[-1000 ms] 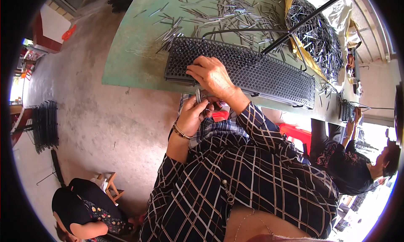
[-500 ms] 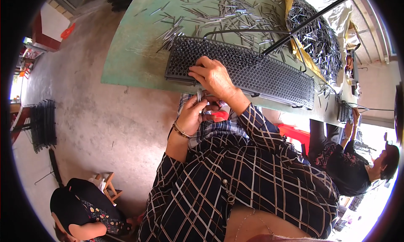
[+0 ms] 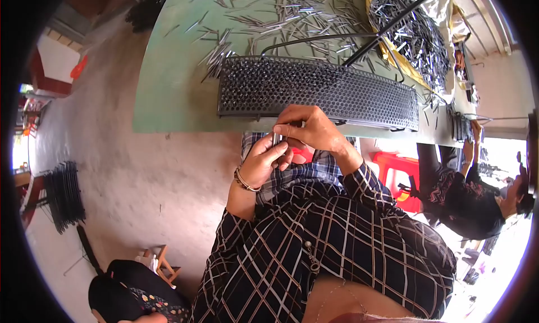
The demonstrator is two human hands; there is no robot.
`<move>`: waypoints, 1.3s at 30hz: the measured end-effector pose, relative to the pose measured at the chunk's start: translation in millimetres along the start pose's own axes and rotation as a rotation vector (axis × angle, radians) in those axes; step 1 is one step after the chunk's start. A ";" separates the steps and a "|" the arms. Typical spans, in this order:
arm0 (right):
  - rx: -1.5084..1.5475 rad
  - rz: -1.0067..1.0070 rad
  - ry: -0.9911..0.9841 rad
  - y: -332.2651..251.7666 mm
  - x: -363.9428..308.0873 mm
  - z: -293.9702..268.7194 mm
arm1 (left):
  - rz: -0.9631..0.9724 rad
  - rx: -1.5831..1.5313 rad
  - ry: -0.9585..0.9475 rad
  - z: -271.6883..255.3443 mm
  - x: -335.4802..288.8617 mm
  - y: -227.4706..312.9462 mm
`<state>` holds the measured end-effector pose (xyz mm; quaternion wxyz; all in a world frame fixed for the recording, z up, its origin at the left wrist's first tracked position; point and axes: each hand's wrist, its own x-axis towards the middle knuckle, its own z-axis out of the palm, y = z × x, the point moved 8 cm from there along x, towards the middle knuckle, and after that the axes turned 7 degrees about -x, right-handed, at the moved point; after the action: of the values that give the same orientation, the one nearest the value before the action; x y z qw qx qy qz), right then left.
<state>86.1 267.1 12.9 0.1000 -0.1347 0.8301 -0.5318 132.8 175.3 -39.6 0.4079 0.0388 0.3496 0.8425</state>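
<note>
My left hand is closed round a small bunch of short metal rods, held upright just off the table's near edge. My right hand meets it there, thumb and fingers pinched at the rods' upper ends. How many rods the right fingers grip is hidden. Just beyond both hands stands a long black perforated rack with rows of round holes. Its left part looks darker and glossier, with shiny ends in the holes. Neither hand touches the rack's holes.
The green table carries many loose rods behind the rack. A yellow-lined sack heaped with rods lies at the right, with a black metal bar slanting before it. A red stool and two people are nearby.
My right hand has come back from over the rack's holes to the rods in my left hand. The view has shifted slightly.
</note>
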 end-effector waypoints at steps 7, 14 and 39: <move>0.151 0.221 0.322 27.3 -21.8 -35.5 | -0.053 -0.006 -0.044 11.4 20.5 -5.1; 0.175 0.176 0.483 31.9 -1.0 -55.4 | -0.007 -0.034 0.081 -6.8 25.6 -7.1; -0.015 0.043 0.224 32.3 -16.3 -53.3 | 0.162 0.255 0.395 -2.3 33.5 -13.6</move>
<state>81.2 331.0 6.0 0.0172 -0.0573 0.8428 -0.5349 118.8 203.7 -57.1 0.2546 -0.0477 0.5216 0.8129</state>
